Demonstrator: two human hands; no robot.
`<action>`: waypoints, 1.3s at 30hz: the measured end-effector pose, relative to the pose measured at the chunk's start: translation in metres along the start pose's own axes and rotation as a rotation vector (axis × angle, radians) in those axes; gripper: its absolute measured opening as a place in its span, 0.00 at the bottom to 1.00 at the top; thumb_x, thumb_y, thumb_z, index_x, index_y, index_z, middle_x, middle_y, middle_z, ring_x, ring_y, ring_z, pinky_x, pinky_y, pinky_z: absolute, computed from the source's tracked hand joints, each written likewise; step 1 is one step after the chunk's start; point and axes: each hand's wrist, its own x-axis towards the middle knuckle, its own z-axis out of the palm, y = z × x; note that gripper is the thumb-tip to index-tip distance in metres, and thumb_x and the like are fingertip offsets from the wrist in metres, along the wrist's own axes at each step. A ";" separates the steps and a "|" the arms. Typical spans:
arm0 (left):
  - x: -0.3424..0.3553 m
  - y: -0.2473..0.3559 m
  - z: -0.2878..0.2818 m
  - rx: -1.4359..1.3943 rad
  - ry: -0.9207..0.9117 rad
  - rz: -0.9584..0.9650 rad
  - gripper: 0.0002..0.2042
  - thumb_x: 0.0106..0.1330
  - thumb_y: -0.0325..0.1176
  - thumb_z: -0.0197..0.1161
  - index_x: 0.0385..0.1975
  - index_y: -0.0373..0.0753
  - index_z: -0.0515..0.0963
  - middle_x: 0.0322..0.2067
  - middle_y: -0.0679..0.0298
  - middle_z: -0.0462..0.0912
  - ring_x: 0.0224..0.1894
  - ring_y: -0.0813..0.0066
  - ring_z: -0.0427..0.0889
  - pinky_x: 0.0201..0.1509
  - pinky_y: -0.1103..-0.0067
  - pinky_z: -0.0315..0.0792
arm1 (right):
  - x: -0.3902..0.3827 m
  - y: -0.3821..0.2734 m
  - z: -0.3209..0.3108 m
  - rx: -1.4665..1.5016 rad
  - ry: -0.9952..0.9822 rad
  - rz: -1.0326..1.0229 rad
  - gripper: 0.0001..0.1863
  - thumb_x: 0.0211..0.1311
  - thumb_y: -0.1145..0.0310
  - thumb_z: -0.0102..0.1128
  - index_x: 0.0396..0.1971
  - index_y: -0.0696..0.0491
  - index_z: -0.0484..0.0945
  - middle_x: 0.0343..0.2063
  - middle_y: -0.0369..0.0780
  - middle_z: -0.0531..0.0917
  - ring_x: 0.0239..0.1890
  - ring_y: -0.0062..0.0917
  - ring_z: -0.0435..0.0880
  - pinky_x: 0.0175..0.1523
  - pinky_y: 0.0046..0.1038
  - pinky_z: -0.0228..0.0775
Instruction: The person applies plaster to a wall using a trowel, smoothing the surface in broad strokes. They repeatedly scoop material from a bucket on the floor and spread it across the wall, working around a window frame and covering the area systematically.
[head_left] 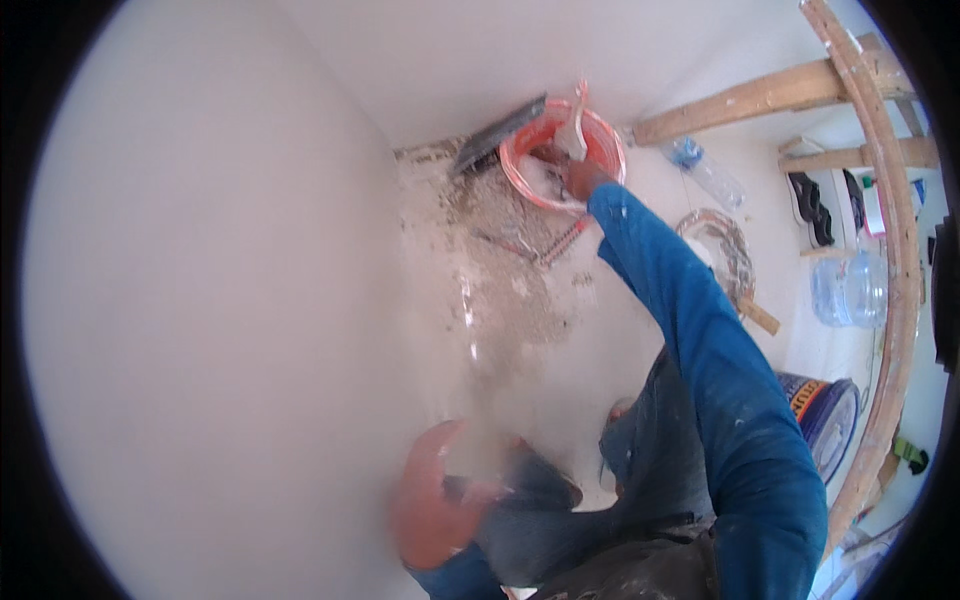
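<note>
Orange bucket point(604, 138): pale material point(540, 181) remains, work apparently unfinished; right hand point(583, 180) reaches inside, left hand point(432, 505) hangs blurred, both grips indeterminable.

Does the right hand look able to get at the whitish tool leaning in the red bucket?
Probably yes: the right hand reaches into the red bucket, close beside the whitish tool, and nothing visible stands between them.

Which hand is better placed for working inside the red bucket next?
Probably the right: the right hand is at the red bucket, over its opening, while the left hand is well away, low in view.
</note>
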 end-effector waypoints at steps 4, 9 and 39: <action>0.007 0.000 0.005 -0.028 -0.005 0.051 0.26 0.57 0.42 0.69 0.51 0.30 0.74 0.49 0.49 0.78 0.53 0.55 0.77 0.60 0.68 0.67 | -0.013 0.004 -0.037 0.030 -0.031 -0.242 0.17 0.59 0.64 0.54 0.47 0.53 0.79 0.37 0.47 0.84 0.42 0.44 0.82 0.50 0.39 0.75; 0.016 -0.002 0.004 -0.032 0.030 0.178 0.25 0.58 0.38 0.69 0.52 0.31 0.74 0.49 0.51 0.78 0.53 0.58 0.78 0.60 0.69 0.69 | -0.064 -0.006 -0.128 1.399 -0.096 -0.089 0.16 0.69 0.62 0.50 0.51 0.54 0.74 0.39 0.34 0.78 0.33 0.21 0.80 0.38 0.26 0.75; 0.036 -0.026 0.014 -0.048 0.013 0.037 0.32 0.64 0.51 0.64 0.60 0.33 0.69 0.54 0.47 0.76 0.57 0.57 0.76 0.61 0.68 0.69 | -0.102 -0.456 -0.505 1.111 0.975 -0.829 0.23 0.60 0.65 0.57 0.55 0.57 0.73 0.50 0.51 0.80 0.53 0.43 0.79 0.60 0.37 0.69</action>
